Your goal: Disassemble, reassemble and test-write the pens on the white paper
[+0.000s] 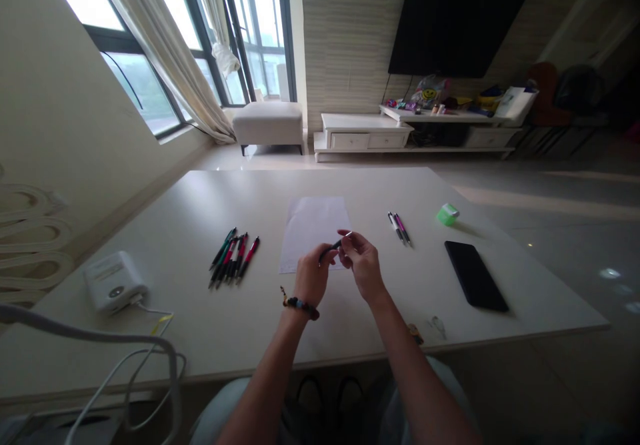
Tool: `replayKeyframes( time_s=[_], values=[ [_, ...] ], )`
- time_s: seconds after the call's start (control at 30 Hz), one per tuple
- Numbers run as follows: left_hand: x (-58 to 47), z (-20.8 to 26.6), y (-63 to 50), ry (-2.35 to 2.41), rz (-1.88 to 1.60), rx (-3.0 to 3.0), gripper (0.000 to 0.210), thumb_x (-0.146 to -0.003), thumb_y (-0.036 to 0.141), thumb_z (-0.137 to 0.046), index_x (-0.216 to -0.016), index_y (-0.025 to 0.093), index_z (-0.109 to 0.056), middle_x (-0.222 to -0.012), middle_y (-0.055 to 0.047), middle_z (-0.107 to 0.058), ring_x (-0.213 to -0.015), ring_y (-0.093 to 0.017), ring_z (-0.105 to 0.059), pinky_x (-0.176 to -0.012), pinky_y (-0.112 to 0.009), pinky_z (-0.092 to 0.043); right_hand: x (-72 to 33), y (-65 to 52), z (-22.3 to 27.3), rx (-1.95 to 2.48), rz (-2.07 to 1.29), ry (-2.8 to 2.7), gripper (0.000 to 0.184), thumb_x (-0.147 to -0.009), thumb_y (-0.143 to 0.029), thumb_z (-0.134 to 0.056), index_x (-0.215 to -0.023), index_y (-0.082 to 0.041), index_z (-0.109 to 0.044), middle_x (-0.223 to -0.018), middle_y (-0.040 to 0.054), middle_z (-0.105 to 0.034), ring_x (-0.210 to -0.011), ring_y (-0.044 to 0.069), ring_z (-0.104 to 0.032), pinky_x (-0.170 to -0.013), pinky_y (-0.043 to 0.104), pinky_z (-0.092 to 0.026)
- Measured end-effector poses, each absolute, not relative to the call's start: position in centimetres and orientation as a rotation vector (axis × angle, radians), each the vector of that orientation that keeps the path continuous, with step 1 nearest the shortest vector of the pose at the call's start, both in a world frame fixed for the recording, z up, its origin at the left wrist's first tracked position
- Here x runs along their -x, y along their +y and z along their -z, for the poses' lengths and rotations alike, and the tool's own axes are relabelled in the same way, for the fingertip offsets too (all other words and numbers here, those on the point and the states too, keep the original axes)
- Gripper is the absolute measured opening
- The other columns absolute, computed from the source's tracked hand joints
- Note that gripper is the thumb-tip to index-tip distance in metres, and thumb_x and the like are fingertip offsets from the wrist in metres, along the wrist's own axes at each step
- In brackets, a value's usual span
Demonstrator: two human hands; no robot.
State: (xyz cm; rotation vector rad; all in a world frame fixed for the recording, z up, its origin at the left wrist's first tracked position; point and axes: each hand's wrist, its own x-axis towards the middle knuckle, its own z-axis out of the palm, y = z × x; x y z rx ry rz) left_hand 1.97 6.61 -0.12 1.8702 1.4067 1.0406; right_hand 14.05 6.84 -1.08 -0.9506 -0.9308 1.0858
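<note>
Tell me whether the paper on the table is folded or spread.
Spread: the sheet of paper lies flat on the table, its far corners showing.

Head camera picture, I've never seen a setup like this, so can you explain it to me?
No machine here: a camera worn on a person's head looks forward and down. Their bare left hand and bare right hand hold a slim, dark pen-like item between them. On the table lie white paper, a cluster of pens to the left, two more pens to the right, a small green container, a black phone-like slab, and a white device at far left.
</note>
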Motion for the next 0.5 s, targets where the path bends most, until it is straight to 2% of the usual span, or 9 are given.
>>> replayKeyframes(
  time_s=[0.07,0.17,0.33,0.43,0.5],
  values=[
    [-1.8,0.2,6.1,1.42,-1.033,-1.841,0.024,-0.085,0.036,-0.048,-0.086,0.02,-0.065,-0.071,0.0,-0.067,-0.066,-0.013,-0.058,-0.064,-0.023,-0.041,-14.2,6.5,1.1,0.966,-1.105,-0.95,0.033,-0.073,-0.044,-0.067,-0.089,-0.015,-0.065,-0.057,-0.0021,-0.051,-0.048,0.008,-0.042,-0.042,0.021,-0.032],
    [-1.3,0.5,5.3,1.421,-1.05,-1.811,0.024,-0.084,0.037,-0.049,-0.088,0.02,-0.066,-0.07,0.0,-0.067,-0.065,-0.014,-0.058,-0.064,-0.023,-0.043,-14.2,6.0,1.0,1.079,-1.01,-0.981,0.029,-0.067,-0.042,-0.072,-0.07,-0.015,-0.062,-0.053,-0.0022,-0.05,-0.047,0.008,-0.04,-0.041,0.021,-0.031],
    [-0.7,0.7,4.8,1.421,-1.092,-1.78,0.022,-0.084,0.036,-0.051,-0.088,0.02,-0.066,-0.071,0.0,-0.067,-0.065,-0.014,-0.058,-0.066,-0.024,-0.044,-13.9,5.3,0.8,1.011,-1.097,-1.049,0.031,-0.075,-0.042,-0.066,-0.092,-0.016,-0.066,-0.056,-0.0023,-0.051,-0.048,0.008,-0.042,-0.042,0.021,-0.032],
    [-0.7,0.5,4.8,1.403,-1.077,-1.781,0.023,-0.084,0.037,-0.051,-0.089,0.02,-0.066,-0.073,-0.001,-0.068,-0.067,-0.015,-0.059,-0.067,-0.025,-0.045,-13.9,5.1,0.8,1.081,-1.018,-1.001,0.026,-0.07,-0.039,-0.071,-0.078,-0.015,-0.066,-0.056,-0.0015,-0.053,-0.047,0.008,-0.042,-0.042,0.022,-0.032],
    [-0.8,0.4,4.6,1.392,-1.072,-1.776,0.023,-0.084,0.037,-0.051,-0.089,0.02,-0.066,-0.074,-0.002,-0.069,-0.068,-0.015,-0.06,-0.068,-0.025,-0.045,-13.9,5.1,0.9,1.075,-1.024,-0.989,0.028,-0.071,-0.04,-0.071,-0.083,-0.016,-0.066,-0.055,-0.0025,-0.051,-0.047,0.008,-0.041,-0.042,0.022,-0.033]
  ],
)
